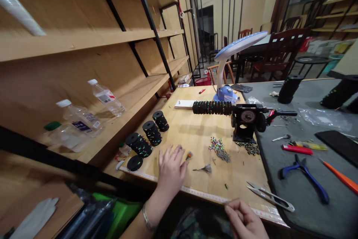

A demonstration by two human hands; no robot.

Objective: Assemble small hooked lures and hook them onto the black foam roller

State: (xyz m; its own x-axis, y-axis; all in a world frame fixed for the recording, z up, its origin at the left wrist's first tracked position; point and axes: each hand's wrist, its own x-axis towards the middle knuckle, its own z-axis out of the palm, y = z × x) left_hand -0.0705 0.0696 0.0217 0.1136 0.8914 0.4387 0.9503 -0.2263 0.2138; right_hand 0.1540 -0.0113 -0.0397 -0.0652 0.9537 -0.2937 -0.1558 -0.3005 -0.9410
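Note:
My left hand (pixel 170 170) lies flat on the wooden tabletop (pixel 195 134), fingers stretched toward a small orange-tipped piece (pixel 189 155). Beside it lie a tiny tuft-like item (pixel 205 169) and a heap of small colourful beads and metal parts (pixel 219 149). My right hand (pixel 244 219) rests at the table's near edge, fingers curled in, and what they hold, if anything, is hidden. Metal thread snips (pixel 270 195) lie just right of it. Black foam spools (pixel 147 138) stand in a row at the left. A black winding machine (pixel 246 119) carries a row of spools (pixel 212 107).
A grey mat (pixel 307 164) on the right holds blue pliers (pixel 304 173), a red lighter (pixel 297 150), an orange tool (pixel 339 175) and black foam rolls (pixel 289 88). A blue-white desk lamp (pixel 232 67) stands behind. Water bottles (pixel 84 118) lie on the shelf at left. A measuring tape (pixel 201 193) runs along the near edge.

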